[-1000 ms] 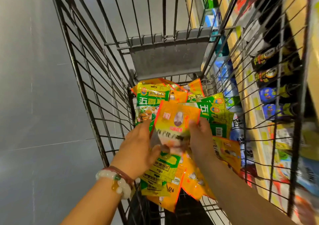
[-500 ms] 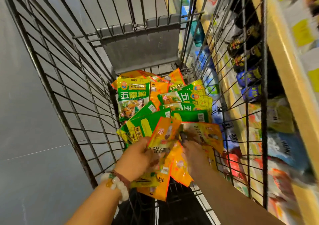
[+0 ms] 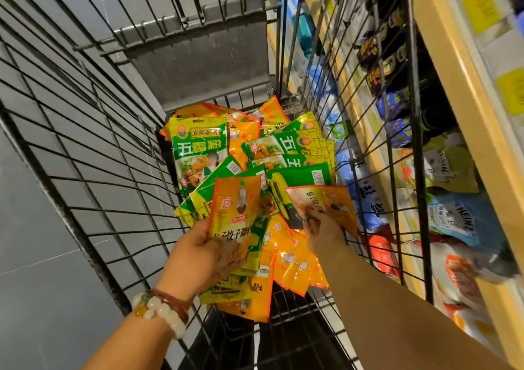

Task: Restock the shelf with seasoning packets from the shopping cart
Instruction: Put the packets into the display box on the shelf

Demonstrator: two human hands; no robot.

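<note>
Left hand (image 3: 198,253) grip: fingers hidden behind stack of orange packets (image 3: 235,222); count of packets in stack unclear. Right hand (image 3: 323,233) grip: fingertips covered by orange packet (image 3: 323,202), print there smeared. Packets beneath both grips overlap; lower ones mostly buried. Shopping cart (image 3: 93,154) floor below grips dark, detail lost. Shelf (image 3: 459,91) right of grips blurred; yellow tags unreadable, goods cut by frame edge. Both forearms cut off at bottom edge.
</note>
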